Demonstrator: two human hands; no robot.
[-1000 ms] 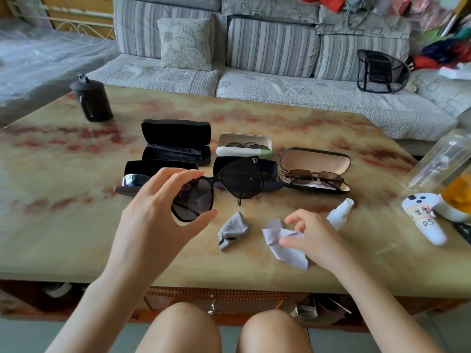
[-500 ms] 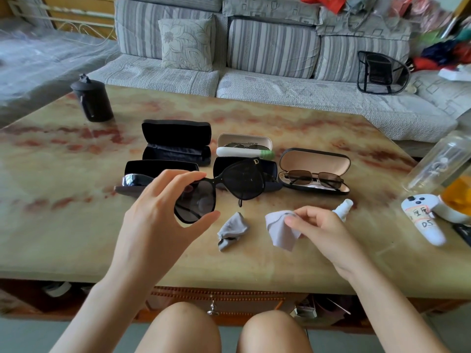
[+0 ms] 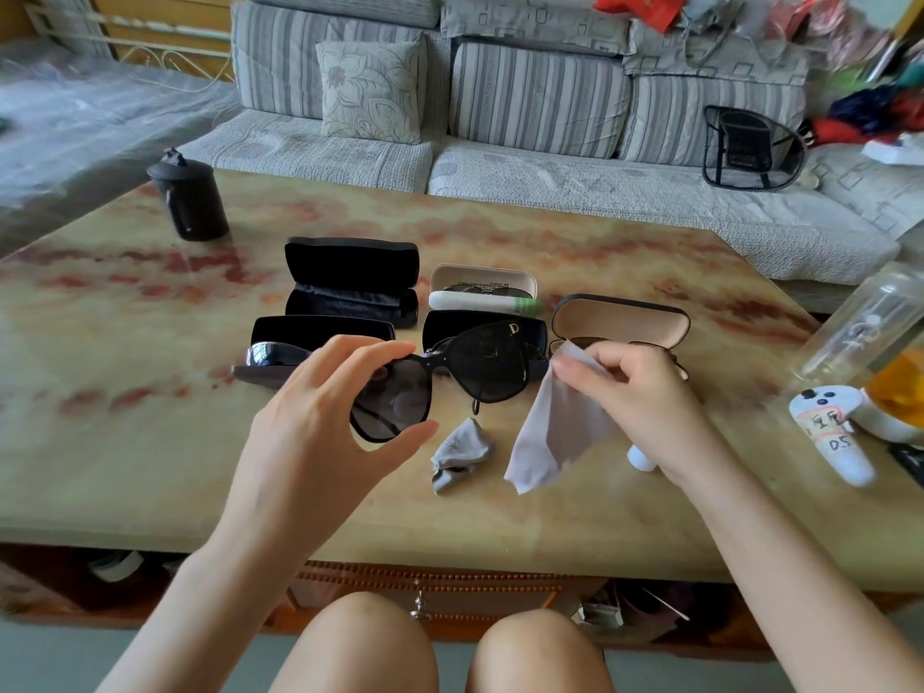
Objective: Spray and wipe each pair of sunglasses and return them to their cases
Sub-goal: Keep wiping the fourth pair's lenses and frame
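marbled bench [image 3: 125,467], sofa [image 3: 540,112] behind: fingers [image 3: 372,350] of left hand [image 3: 320,432] pinch the black sunglasses [image 3: 492,365] by one lens rim above it; right hand [image 3: 645,397] pinches the grey cloth [image 3: 555,437] beside the other lens. risk, prob.: thumb smears that lens, or one-sided grip lets frame twist/drop once wiping presses.

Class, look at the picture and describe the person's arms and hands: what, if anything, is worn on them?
Nothing is worn. The left hand and right hand are bare: no gloves, and no rings show on the fingers. Both forearms are uncovered as far as the picture reaches, with no sleeves, watch or bracelet at either wrist. The nails look short and unpainted.
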